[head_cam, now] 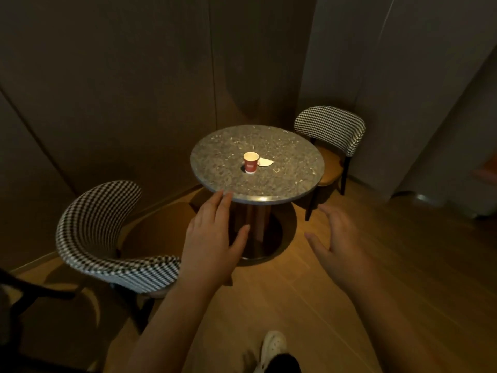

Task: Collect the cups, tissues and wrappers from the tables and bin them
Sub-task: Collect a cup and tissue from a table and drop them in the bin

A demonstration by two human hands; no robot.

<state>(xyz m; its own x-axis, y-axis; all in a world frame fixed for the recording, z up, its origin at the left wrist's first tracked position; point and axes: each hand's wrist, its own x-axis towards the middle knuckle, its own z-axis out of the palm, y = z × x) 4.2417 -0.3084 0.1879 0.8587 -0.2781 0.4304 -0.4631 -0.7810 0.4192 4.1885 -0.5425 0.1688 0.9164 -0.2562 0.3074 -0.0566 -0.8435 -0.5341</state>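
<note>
A small red paper cup [251,162] stands upright near the middle of a round speckled stone table [290,181]. A crumpled white tissue [265,162] lies just right of the cup, touching or nearly touching it. My left hand [215,235] is stretched forward with fingers apart, its fingertips level with the table's near edge, holding nothing. Below and to the right of the table, my right hand [336,238] is also spread and empty. Both hands are short of the cup.
A houndstooth chair [107,232] stands at the near left of the table, and another houndstooth chair [330,130] at the far right. Dark panelled walls close the corner behind. The floor is wood. My white shoe [271,348] shows at the bottom.
</note>
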